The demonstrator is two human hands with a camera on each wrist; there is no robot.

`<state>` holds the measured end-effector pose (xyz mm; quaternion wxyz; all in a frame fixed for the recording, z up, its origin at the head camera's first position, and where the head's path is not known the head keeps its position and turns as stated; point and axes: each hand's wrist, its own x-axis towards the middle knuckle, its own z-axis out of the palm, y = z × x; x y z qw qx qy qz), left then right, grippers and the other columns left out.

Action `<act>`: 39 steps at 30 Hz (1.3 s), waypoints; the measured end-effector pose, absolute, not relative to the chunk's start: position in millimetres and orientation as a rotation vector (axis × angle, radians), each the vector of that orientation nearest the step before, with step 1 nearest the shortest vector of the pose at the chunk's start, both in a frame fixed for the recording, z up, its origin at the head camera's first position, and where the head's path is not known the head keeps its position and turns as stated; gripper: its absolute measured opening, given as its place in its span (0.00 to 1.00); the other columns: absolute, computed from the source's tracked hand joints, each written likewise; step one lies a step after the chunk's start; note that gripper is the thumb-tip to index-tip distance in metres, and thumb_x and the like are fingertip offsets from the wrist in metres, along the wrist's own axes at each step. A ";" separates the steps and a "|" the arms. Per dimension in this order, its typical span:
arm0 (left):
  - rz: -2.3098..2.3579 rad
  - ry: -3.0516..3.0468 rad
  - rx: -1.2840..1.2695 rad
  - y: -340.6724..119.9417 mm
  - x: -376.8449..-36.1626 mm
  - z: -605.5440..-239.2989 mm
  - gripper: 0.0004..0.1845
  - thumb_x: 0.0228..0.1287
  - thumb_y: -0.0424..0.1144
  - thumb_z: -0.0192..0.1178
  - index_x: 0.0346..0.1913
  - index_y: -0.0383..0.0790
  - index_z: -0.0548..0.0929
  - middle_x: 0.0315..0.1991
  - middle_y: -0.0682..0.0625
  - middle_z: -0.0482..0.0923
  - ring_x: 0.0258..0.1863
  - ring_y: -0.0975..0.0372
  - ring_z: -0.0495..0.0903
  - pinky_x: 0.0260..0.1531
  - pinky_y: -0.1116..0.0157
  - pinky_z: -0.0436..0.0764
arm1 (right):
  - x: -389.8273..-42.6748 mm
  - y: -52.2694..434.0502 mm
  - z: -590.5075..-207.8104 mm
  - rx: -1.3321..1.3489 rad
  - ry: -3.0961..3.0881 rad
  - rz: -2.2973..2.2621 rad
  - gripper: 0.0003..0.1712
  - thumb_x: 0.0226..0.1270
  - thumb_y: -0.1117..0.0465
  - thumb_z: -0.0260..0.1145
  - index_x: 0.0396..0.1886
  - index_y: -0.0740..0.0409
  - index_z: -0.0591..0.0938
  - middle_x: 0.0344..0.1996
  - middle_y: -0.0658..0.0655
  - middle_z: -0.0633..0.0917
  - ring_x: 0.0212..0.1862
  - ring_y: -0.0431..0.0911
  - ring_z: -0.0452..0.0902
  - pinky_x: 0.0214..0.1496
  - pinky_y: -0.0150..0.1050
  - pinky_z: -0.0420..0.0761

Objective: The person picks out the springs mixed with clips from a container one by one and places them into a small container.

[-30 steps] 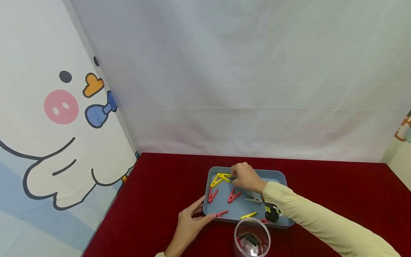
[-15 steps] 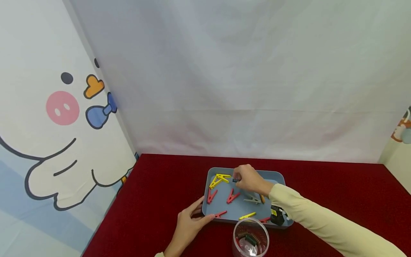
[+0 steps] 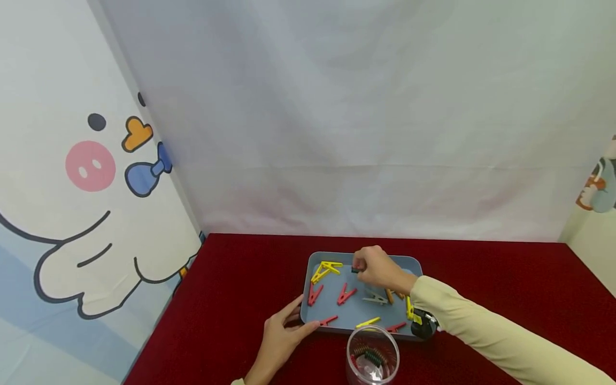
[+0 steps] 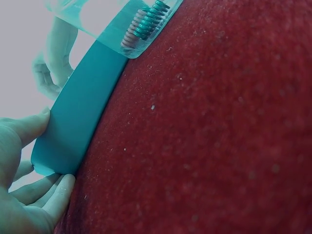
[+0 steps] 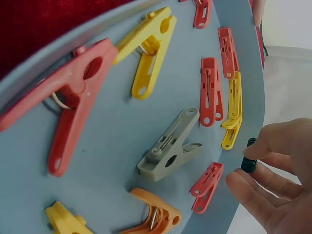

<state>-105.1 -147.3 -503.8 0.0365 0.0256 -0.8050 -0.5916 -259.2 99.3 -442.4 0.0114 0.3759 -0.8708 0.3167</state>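
My right hand pinches a small dark coil spring between thumb and fingers over the far part of a grey-blue tray. My left hand grips the tray's near left corner, thumb at the wall and fingers low under the edge. Spread out in the tray lie several spring clothespins: red, yellow, grey and orange. A clear jar stands just in front of the tray, with green and brown coil springs at its bottom.
Dark red cloth covers the table around the tray. A pale curtain hangs behind, and a cartoon-printed sheet at the left. Below the right sleeve is a black device, over the tray's near right corner.
My right hand, with the dark coil spring, has drifted a little to the right, away from the yellow clothespins at the far left. My left hand keeps its hold on the tray corner.
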 end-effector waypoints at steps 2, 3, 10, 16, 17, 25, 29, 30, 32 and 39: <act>-1.812 -2.476 0.079 -147.6 -105.3 -504.3 0.38 0.61 0.47 0.76 0.73 0.41 0.76 0.63 0.36 0.80 0.57 0.50 0.83 0.46 0.62 0.87 | -257.6 101.3 -440.6 1.177 -2.721 0.998 0.07 0.52 0.77 0.70 0.30 0.64 0.87 0.24 0.52 0.82 0.30 0.39 0.72 0.33 0.32 0.77; -1.806 -2.481 0.081 -147.6 -105.4 -504.5 0.38 0.61 0.47 0.76 0.73 0.41 0.76 0.63 0.36 0.80 0.57 0.50 0.83 0.46 0.62 0.87 | -256.8 102.4 -439.9 1.182 -2.723 1.001 0.07 0.52 0.76 0.71 0.30 0.63 0.87 0.24 0.52 0.82 0.30 0.39 0.72 0.33 0.32 0.77; -1.759 -2.509 0.106 -146.8 -107.1 -504.4 0.38 0.60 0.49 0.76 0.72 0.42 0.77 0.62 0.36 0.81 0.56 0.50 0.83 0.46 0.61 0.87 | -251.5 107.6 -436.6 1.188 -2.711 1.003 0.08 0.53 0.76 0.71 0.30 0.62 0.87 0.24 0.52 0.81 0.30 0.39 0.72 0.32 0.32 0.76; -1.769 -2.490 0.090 -145.8 -106.0 -503.3 0.38 0.60 0.47 0.77 0.72 0.40 0.76 0.62 0.35 0.81 0.57 0.49 0.83 0.47 0.61 0.88 | -244.4 112.2 -435.4 1.169 -2.737 1.005 0.07 0.54 0.75 0.70 0.30 0.60 0.87 0.25 0.50 0.80 0.30 0.38 0.72 0.32 0.31 0.77; -1.764 -2.494 0.091 -145.8 -105.8 -503.3 0.38 0.60 0.47 0.77 0.72 0.40 0.76 0.62 0.35 0.81 0.57 0.49 0.83 0.47 0.60 0.87 | -243.4 113.1 -435.4 1.169 -2.739 1.008 0.08 0.54 0.75 0.70 0.31 0.60 0.87 0.25 0.50 0.80 0.30 0.38 0.72 0.32 0.31 0.77; -1.741 -2.514 0.102 -145.9 -106.3 -504.9 0.38 0.60 0.49 0.76 0.72 0.42 0.76 0.63 0.36 0.80 0.57 0.50 0.83 0.48 0.58 0.87 | -235.1 118.5 -430.1 1.198 -2.705 1.022 0.08 0.53 0.75 0.69 0.31 0.60 0.87 0.24 0.49 0.79 0.28 0.35 0.69 0.30 0.31 0.74; -1.734 -2.513 0.094 -145.1 -107.3 -506.2 0.38 0.60 0.49 0.76 0.72 0.42 0.77 0.63 0.36 0.80 0.57 0.49 0.83 0.48 0.58 0.87 | -231.5 121.4 -428.9 1.219 -2.687 1.025 0.10 0.53 0.76 0.69 0.31 0.58 0.86 0.24 0.48 0.79 0.29 0.35 0.69 0.31 0.31 0.74; -1.734 -2.511 0.093 -145.1 -107.4 -506.3 0.38 0.60 0.49 0.76 0.72 0.42 0.77 0.63 0.36 0.80 0.57 0.49 0.83 0.48 0.58 0.87 | -231.1 121.7 -428.8 1.226 -2.680 1.027 0.10 0.53 0.76 0.69 0.31 0.58 0.86 0.24 0.48 0.79 0.29 0.35 0.69 0.31 0.31 0.74; -1.736 -2.505 0.092 -145.2 -107.3 -506.0 0.38 0.60 0.49 0.76 0.72 0.42 0.77 0.63 0.36 0.80 0.57 0.49 0.83 0.48 0.58 0.87 | -230.2 122.3 -429.3 1.238 -2.673 1.025 0.10 0.53 0.76 0.69 0.31 0.58 0.86 0.24 0.48 0.79 0.28 0.34 0.70 0.31 0.31 0.75; -1.745 -2.502 0.104 -146.5 -107.0 -506.4 0.38 0.60 0.49 0.76 0.72 0.42 0.77 0.63 0.37 0.81 0.57 0.50 0.83 0.47 0.60 0.87 | -224.9 122.9 -428.0 1.254 -2.678 1.048 0.10 0.55 0.76 0.68 0.31 0.58 0.86 0.25 0.47 0.80 0.29 0.34 0.71 0.31 0.32 0.76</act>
